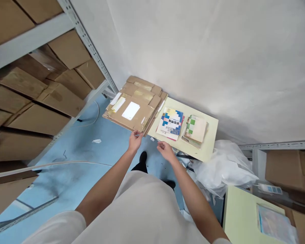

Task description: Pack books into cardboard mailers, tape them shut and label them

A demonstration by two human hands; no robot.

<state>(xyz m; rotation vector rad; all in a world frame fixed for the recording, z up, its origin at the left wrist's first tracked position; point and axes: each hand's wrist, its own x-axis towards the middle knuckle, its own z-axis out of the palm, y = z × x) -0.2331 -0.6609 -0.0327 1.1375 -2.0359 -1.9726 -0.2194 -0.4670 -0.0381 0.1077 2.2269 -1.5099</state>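
A stack of flattened cardboard boxes (146, 96) with white labels and tape lies on the left part of a pale yellow table (208, 135). At the stack's near edge is my left hand (135, 141), its fingers bent and slightly apart, with blue floor showing between them; I cannot tell whether it touches the cardboard. My right hand (165, 150) hovers by the table's front edge, loosely curled with nothing visible in it. Just beyond it lies a pile of books with a blue and white cover (171, 122). To its right sits a second pile with a green checked cover (194, 128).
Shelving with cardboard boxes (40, 122) stands on the left. White plastic bags (223, 166) bulge beside the table on the right. A second yellow tabletop (240, 213) carries a plastic-wrapped packet (276, 222). Paper scraps (97, 141) lie on the blue floor.
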